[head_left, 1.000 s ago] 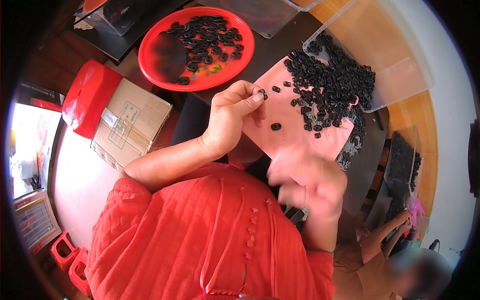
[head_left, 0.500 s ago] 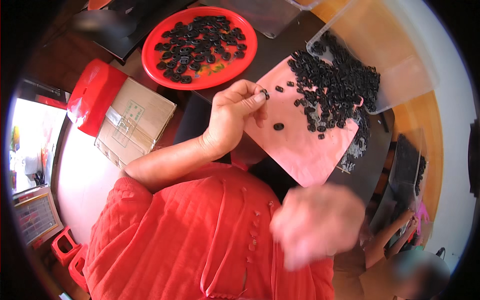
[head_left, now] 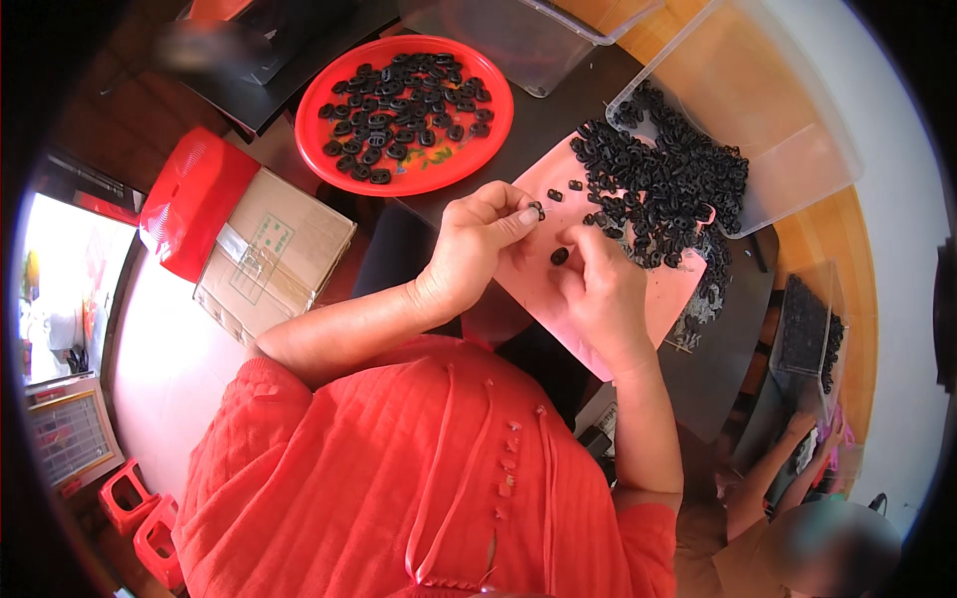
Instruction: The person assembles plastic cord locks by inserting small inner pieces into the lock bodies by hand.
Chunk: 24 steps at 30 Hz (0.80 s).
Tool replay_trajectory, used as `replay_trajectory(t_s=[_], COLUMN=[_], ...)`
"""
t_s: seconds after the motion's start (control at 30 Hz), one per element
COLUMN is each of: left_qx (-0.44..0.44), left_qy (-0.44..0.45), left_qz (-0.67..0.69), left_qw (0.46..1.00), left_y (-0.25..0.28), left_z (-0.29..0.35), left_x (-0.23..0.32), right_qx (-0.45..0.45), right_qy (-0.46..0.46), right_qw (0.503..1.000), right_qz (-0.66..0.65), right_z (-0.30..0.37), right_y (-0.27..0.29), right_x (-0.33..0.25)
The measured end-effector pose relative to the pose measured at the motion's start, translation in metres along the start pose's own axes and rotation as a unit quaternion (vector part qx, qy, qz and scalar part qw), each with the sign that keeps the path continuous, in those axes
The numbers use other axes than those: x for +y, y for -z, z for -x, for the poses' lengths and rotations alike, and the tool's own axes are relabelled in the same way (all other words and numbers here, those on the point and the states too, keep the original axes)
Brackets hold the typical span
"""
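Note:
My left hand [head_left: 478, 239] is closed in a pinch on a small black two-hole piece [head_left: 537, 210], held up over the near left edge of a pink sheet [head_left: 543, 289]. A faint thin line shows beside that piece. Close by, my right hand [head_left: 603, 289] curls over the sheet, thumb and forefinger around a black oval piece [head_left: 559, 256]; its other fingers are partly hidden. Beyond the right hand spreads a heap of small black two-hole pieces [head_left: 668, 179]. A few loose ones [head_left: 554, 195] lie between the heap and my left hand.
A red round tray [head_left: 469, 159] with several black oval pieces stands at the far left. A clear plastic bin [head_left: 788, 149] lies tipped behind the heap. Left are a cardboard box [head_left: 269, 239] and a red container [head_left: 189, 199]. Another person's arms [head_left: 768, 478] show at the lower right.
My right hand has come up from in front of my body to the pink sheet, around the oval piece. My left hand keeps its pinch on the small black piece. The view has shifted slightly.

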<state>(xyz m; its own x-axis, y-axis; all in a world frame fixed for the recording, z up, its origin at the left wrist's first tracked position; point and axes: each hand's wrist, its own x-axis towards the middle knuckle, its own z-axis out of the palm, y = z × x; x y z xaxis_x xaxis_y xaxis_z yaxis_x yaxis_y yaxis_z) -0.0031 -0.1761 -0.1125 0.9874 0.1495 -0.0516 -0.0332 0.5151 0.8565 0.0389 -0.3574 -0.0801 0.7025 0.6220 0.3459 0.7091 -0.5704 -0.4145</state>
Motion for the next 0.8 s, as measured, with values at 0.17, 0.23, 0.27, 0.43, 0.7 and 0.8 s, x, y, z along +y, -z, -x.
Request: replay_trajectory(t_s=[0.17, 0.23, 0.27, 0.43, 0.7, 0.8], left_qx=[-0.004, -0.004, -0.009, -0.017, -0.004, -0.011], left_qy=[-0.009, -0.01, -0.01, -0.009, -0.016, -0.001], left_qz=[-0.012, -0.017, -0.023, -0.051, -0.072, -0.078], left_qw=[1.0, 1.0, 1.0, 0.999, 0.997, 0.997], left_y=[-0.001, -0.001, -0.001, -0.001, -0.005, -0.007], left_z=[-0.001, -0.001, -0.001, 0.0, 0.001, 0.0], left_x=[-0.002, -0.001, 0.0, 0.0, -0.003, -0.001], right_qx=[-0.035, -0.021, -0.021, 0.027, 0.033, 0.037], right_qy=[0.006, 0.045, 0.044, 0.122, 0.138, 0.111], right_qw=[0.998, 0.996, 0.996, 0.984, 0.967, 0.98], right_qz=[0.047, 0.07, 0.069, 0.124, 0.213, 0.159], right_z=[-0.004, -0.002, -0.002, -0.008, -0.005, -0.003], right_y=[0.006, 0.003, 0.002, -0.007, -0.017, -0.012], right_x=[0.01, 0.015, 0.015, 0.022, 0.02, 0.021])
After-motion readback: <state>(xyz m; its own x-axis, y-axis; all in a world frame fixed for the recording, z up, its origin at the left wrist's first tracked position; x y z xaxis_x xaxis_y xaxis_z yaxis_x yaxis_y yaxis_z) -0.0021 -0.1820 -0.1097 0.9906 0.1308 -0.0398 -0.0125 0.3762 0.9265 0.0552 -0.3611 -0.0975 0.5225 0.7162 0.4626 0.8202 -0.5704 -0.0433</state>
